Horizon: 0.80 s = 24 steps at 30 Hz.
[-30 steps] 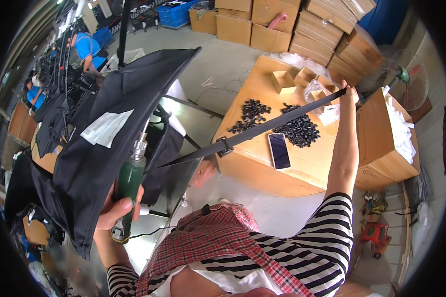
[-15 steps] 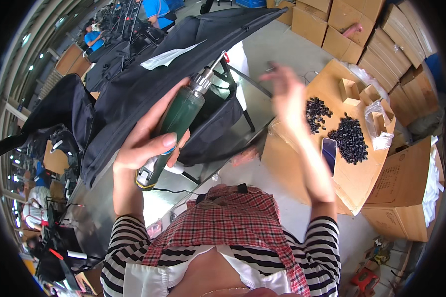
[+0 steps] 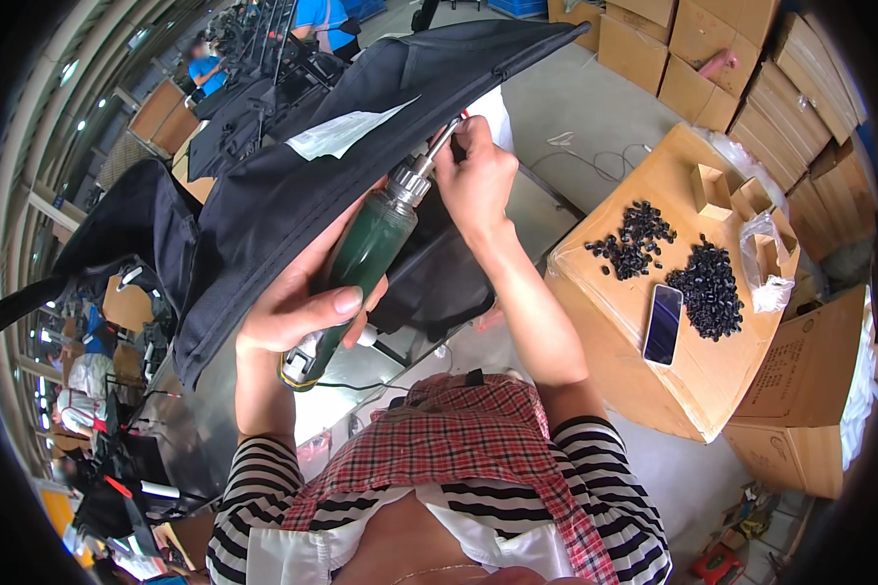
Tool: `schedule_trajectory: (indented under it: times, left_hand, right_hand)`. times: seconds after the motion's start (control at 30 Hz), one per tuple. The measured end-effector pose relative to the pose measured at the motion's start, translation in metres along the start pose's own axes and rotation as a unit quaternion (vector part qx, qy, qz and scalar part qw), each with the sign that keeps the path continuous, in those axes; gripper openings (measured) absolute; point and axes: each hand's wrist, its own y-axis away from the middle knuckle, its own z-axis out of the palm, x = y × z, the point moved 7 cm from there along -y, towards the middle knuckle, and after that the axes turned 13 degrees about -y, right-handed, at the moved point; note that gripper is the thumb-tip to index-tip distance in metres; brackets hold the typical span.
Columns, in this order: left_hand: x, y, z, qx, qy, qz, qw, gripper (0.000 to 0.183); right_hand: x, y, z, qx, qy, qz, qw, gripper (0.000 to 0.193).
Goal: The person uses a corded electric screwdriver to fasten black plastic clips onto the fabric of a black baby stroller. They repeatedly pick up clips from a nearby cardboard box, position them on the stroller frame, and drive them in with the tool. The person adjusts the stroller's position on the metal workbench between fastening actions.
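Observation:
My left hand (image 3: 307, 302) is wrapped round a green electric screwdriver (image 3: 373, 249), its bit pointing up and away to the right. At the bit's tip, my right hand (image 3: 478, 175) is closed with thumb and fingers pinched. Whatever lies between those fingers is too small or hidden to make out. Just beyond both hands slopes a large black fabric piece (image 3: 263, 205) with a stitched edge and a white paper sheet (image 3: 351, 132) on it. Part of the left hand is covered by the screwdriver.
To the right, a cardboard-topped surface (image 3: 595, 292) bears piles of small black parts (image 3: 712, 292), a phone (image 3: 662, 327) and small open boxes (image 3: 712, 190). Cartons (image 3: 634, 58) are stacked behind. Below the hands runs a black cable (image 3: 361, 386). People in blue shirts (image 3: 317, 18) are far off.
My right hand has swung left from beside the cardboard-topped surface to the screwdriver's tip. My left hand still holds the screwdriver. The whole view has shifted slightly.

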Motion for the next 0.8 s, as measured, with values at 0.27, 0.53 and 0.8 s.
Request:
schedule_trajectory:
  times: [0.27, 0.53, 0.8]
  left_hand:
    - [-0.014, 0.005, -0.006, -0.031, 0.002, -0.004, 1.000, 0.075]
    - [-0.032, 0.019, -0.008, 0.004, -0.047, -0.060, 0.997, 0.098]
    - [-0.127, 0.100, 0.025, -0.054, -0.126, -0.223, 0.965, 0.078]
  right_hand:
    - [0.029, -0.012, -0.008, 0.008, 0.037, 0.119, 0.992, 0.029]
    - [0.032, -0.004, -0.042, -0.253, -0.018, 0.135, 0.958, 0.023]
    - [0.326, -0.062, -0.240, -0.143, 0.494, 0.251, 0.820, 0.036]
